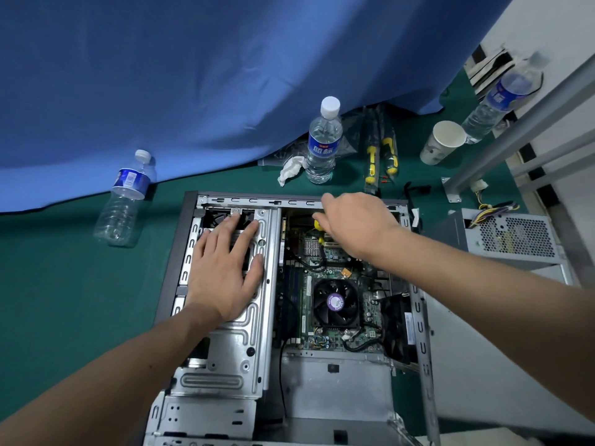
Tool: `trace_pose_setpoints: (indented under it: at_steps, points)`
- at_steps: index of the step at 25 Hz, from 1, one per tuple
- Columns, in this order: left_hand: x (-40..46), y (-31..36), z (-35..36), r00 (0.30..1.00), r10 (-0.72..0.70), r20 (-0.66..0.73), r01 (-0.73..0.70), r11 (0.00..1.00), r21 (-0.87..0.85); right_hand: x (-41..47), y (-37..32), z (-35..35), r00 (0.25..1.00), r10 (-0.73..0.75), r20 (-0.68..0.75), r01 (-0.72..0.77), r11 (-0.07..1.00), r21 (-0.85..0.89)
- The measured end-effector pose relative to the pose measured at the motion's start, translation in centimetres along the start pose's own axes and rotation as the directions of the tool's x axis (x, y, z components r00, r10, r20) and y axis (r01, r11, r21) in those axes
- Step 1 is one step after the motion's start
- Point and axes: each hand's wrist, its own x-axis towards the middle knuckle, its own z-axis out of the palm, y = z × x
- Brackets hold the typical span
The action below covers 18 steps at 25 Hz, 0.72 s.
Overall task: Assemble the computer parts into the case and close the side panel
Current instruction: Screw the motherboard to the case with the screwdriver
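The open computer case [190,239] lies flat on the green table. Its motherboard [335,259] and black CPU fan [335,302] are in place. My left hand [225,268] lies flat with spread fingers on the metal drive cage [238,352] at the case's left side. My right hand [357,223] reaches over the far part of the motherboard. Its curled fingers grip what looks like a yellow-and-black screwdriver [318,225], mostly hidden under the hand. A grey power supply [515,236] with loose wires sits outside the case on the right. A grey panel [489,365] lies beside the case.
Three water bottles stand or lie around: one on the left [124,201], one behind the case [323,141], one far right [502,98]. Packaged screwdrivers [381,156], a crumpled tissue [289,169] and a paper cup [442,141] lie behind the case. A blue cloth [193,75] hangs at the back.
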Motion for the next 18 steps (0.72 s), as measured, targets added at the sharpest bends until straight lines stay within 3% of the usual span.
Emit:
trace_pose_setpoints:
  at_steps: [2, 5, 8, 11, 13, 16, 18]
  points:
    - [-0.1, 0.0, 0.0, 1.000, 0.001, -0.002, -0.001, 1.000, -0.001, 0.2, 0.5, 0.0, 0.997, 0.050, 0.053, -0.057, 0.989, 0.133]
    - [0.0, 0.1, -0.1, 1.000, 0.005, -0.010, -0.005, 1.000, -0.001, -0.1, 1.3, -0.4, 0.990, -0.082, 0.113, 0.033, 0.925, 0.378]
    - [0.0, 0.0, -0.1, 1.000, 0.005, -0.011, -0.005, 1.000, 0.002, -0.7, 0.4, 0.0, 0.990, -0.141, 0.017, 0.131, 0.950, 0.283]
    - [0.0, 0.0, -0.1, 1.000, 0.004, -0.011, -0.004, 1.000, 0.002, -0.5, -0.7, 0.2, 0.998, -0.002, -0.064, 0.005, 0.999, 0.037]
    - [0.0, 0.1, -0.1, 1.000, 0.007, -0.012, -0.007, 1.000, 0.004, -0.4, -1.2, 0.0, 0.999, 0.017, -0.027, -0.014, 0.995, 0.098]
    - [0.0, 0.1, -0.1, 1.000, 0.009, -0.022, -0.009, 1.000, 0.006, -0.4, -1.9, -0.6, 0.991, -0.113, 0.075, 0.088, 0.955, 0.282]
    - [0.0, 0.1, -0.2, 1.000, 0.007, -0.021, -0.007, 1.000, 0.003, -0.3, -2.2, -0.6, 0.993, -0.114, 0.016, 0.109, 0.975, 0.195]
